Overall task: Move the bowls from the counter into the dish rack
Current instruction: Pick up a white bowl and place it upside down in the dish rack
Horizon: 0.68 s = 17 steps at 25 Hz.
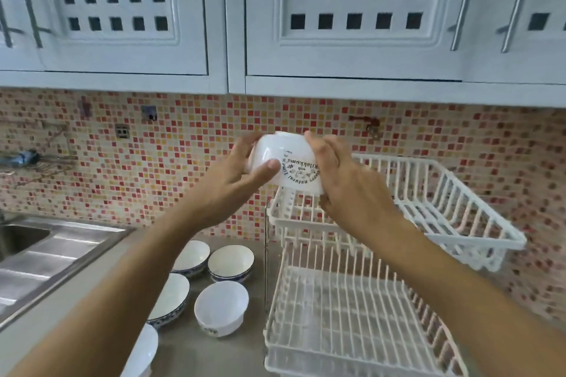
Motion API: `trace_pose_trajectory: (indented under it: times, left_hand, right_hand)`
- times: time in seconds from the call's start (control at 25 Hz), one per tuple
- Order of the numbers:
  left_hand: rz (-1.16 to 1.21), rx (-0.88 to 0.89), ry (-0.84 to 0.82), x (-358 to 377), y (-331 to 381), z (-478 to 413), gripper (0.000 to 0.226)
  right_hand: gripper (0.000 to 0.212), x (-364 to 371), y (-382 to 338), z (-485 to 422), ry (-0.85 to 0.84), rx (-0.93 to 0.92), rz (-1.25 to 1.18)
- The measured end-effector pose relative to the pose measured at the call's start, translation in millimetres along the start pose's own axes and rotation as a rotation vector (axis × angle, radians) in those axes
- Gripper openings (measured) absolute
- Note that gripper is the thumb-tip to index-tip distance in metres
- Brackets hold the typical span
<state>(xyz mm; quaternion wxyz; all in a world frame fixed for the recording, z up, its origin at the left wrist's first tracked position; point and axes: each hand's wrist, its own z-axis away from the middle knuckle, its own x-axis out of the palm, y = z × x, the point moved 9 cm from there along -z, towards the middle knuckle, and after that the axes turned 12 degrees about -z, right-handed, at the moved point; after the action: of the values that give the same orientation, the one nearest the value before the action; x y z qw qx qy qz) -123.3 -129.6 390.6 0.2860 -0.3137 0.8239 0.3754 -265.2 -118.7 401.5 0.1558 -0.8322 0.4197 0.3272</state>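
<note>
A white bowl (288, 159) with dark printed lettering is held upside down in the air, just above the left end of the dish rack's upper tier (459, 217). My left hand (242, 171) grips its left side and my right hand (346, 180) grips its right side. The white two-tier dish rack has an empty lower tier (352, 315). Several more bowls stand upright on the grey counter to the left of the rack: a plain white one (221, 306), two with blue-patterned rims (231, 263) (191, 255), and others partly hidden under my left forearm.
A steel sink and drainboard (46, 248) lie at the left. White wall cabinets (275, 40) hang low overhead above the mosaic tile backsplash (183, 162). A wire wall shelf (33, 162) sits at the far left.
</note>
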Motion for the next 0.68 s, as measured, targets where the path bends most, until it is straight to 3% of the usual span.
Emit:
trace_pose_trajectory:
  times: [0.16,0.24,0.36,0.56,0.68]
  left_hand:
    - [-0.175,0.037,-0.083,33.4,-5.8,-39.5,0.087]
    - [-0.219,0.072,-0.078,47.2,-10.5,-59.7,0.083]
    - [-0.056,0.063,-0.095,67.3,-29.0,-86.3,0.078]
    - [-0.079,0.087,-0.228,113.7,-48.5,-116.8,0.079]
    - [-0.17,0.131,-0.319,132.9,-55.2,-133.0,0.083]
  right_hand:
    - [0.082,0.5,46.4,-4.8,-0.091,0.05,0.068]
    - [0.09,8.9,73.2,-3.3,-0.175,0.111,-0.065]
    - [0.104,36.6,108.2,6.0,-0.341,0.302,-0.389]
    - [0.091,74.1,158.0,11.2,-0.288,0.58,-0.718]
    - [0.081,90.4,178.5,12.2,-0.31,0.631,-0.678]
